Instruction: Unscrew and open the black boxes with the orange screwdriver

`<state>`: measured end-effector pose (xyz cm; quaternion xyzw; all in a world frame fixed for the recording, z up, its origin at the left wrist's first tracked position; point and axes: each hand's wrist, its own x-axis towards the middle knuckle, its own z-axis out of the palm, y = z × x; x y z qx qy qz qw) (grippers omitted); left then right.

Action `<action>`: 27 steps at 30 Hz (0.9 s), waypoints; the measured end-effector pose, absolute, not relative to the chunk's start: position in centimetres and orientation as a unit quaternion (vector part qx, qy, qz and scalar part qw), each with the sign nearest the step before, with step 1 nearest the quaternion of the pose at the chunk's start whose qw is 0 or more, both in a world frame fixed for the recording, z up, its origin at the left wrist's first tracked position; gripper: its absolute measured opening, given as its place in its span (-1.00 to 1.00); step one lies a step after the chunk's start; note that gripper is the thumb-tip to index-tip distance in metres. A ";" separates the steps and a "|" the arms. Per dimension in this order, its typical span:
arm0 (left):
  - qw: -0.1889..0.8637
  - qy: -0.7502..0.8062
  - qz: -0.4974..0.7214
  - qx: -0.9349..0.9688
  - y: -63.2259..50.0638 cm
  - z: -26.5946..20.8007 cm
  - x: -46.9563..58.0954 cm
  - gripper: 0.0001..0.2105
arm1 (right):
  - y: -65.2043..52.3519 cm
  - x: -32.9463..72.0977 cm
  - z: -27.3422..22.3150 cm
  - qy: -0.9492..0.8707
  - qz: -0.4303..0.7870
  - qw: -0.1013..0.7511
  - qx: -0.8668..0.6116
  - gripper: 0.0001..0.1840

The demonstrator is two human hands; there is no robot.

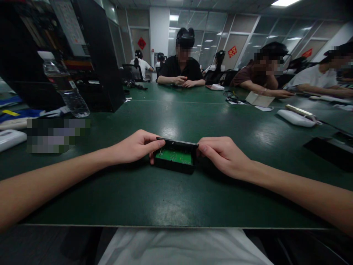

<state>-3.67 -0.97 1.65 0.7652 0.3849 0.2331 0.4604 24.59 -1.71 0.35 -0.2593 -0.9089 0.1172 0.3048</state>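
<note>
In front of me a small black plastic case (173, 166) rests on the green table, with a green circuit board (176, 156) showing inside it. Along the far side of the case a flat black cover (179, 143) is tilted up, leaving the front of the board uncovered. My left hand (138, 147) pinches the cover's left end, thumb on top, while some fingertips reach down beside the case. At the other end, my right hand (226, 154) grips the cover's right corner between thumb and fingers. Whether the cover's far edge touches the case is hidden.
A water bottle (64, 86) stands at the left by a black cabinet (102, 55). A white object (296, 117) with a metallic stick and a dark open box (331, 147) lie at the right. Several people sit around the table (171, 198); one person (180, 68) faces me.
</note>
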 end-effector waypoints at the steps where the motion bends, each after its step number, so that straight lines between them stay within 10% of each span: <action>1: 0.456 0.390 0.234 0.765 -0.9 1.6 -3.6 -0.60 | -1.7 24.6 0.3 -0.909 0.113 0.307 -0.259 -0.52; 27: 0.407 0.392 0.236 0.790 -0.4 2.4 -3.9 -0.64 | -1.6 24.8 0.3 -0.914 0.105 0.283 -0.272 -0.74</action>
